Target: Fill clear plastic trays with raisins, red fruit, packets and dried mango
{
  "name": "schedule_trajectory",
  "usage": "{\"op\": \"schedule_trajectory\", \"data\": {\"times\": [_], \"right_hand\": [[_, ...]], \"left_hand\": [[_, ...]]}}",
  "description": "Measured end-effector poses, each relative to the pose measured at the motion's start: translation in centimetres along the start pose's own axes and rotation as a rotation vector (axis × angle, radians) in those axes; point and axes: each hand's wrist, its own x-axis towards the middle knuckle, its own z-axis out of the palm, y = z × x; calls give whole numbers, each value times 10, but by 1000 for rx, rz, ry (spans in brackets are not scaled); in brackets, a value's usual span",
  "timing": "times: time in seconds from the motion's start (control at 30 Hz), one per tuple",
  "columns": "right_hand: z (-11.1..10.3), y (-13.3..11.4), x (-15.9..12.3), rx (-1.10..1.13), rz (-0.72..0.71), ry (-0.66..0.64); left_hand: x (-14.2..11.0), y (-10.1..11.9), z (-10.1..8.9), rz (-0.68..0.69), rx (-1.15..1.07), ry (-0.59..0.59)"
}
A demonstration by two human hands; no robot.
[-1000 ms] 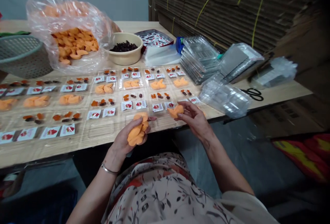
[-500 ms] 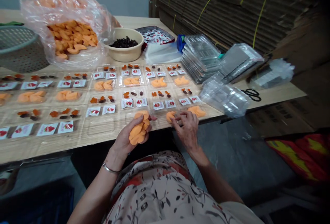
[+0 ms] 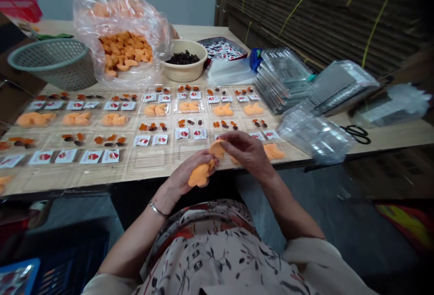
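My left hand (image 3: 190,173) is closed round a small stack of orange crescent-shaped pieces (image 3: 199,175), held just above the table's front edge. My right hand (image 3: 250,155) pinches one orange crescent-shaped piece (image 3: 217,149) between thumb and fingers, right beside the left hand's fingertips. Beneath and around both hands lie clear plastic trays (image 3: 148,160) in rows, with dried fruit pieces and small printed sachets (image 3: 200,134) in their compartments. More orange pieces (image 3: 274,151) sit in the tray to the right, partly behind my right hand.
Along the back stand a grey-green basket (image 3: 54,62), a plastic bag (image 3: 84,23) of orange pieces, a cream bowl (image 3: 185,72) of dark dried fruit and a box of sachets (image 3: 224,49). Stacked clear trays (image 3: 281,73) and black scissors (image 3: 356,133) lie at the right.
My right hand has come up from the front tray and left toward my left hand, and now holds an orange piece. The view has shifted leftward; the left hand's stack looks smaller.
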Motion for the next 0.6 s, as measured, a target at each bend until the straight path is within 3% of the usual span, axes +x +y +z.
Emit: {"op": "schedule_trajectory", "data": {"times": [0.07,0.2,0.4,0.47,0.6], "right_hand": [[-11,1,-1,-26,-52,39],[-22,17,-17,-331,-261,59],[-19,56,-47,-586,-396,-198],[-18,48,-47,-589,-403,-215],[-4,6,-30,-484,-404,-147]], "left_hand": [[-8,2,-6,-2,-81,9],[-24,7,-18,36,-204,98],[-30,14,-20,94,-356,126],[-27,14,-19,123,-417,117],[-17,11,-15,128,-471,49]]}}
